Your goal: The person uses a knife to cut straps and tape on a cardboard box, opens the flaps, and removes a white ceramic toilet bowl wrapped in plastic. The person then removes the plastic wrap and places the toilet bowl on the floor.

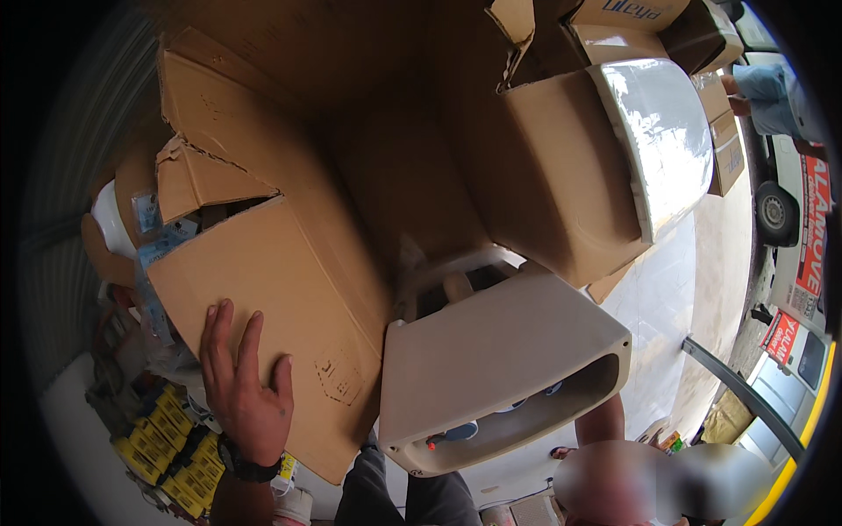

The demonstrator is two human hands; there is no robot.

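My left hand (243, 392) lies on a cardboard flap (298, 307), its fingers spread and nearly straight. The flap belongs to a large open carton (395, 167) with creased, torn edges. At the carton's mouth, right of my left hand, a pale ceramic toilet tank (509, 351) sits tilted, its open side facing me. Flush fittings (458, 432) with a small red part show inside it. A right forearm (602, 421) reaches up behind the tank's lower right corner. My right hand is hidden there, so its fingers and grip do not show.
A glossy white panel (662, 140) leans on the carton's right side, with smaller boxes (723, 140) behind. Yellow packages (171, 438) are stacked at lower left. A metal bar (745, 394) crosses the right side. Beyond are a parked vehicle (794, 219) and another person (772, 92).
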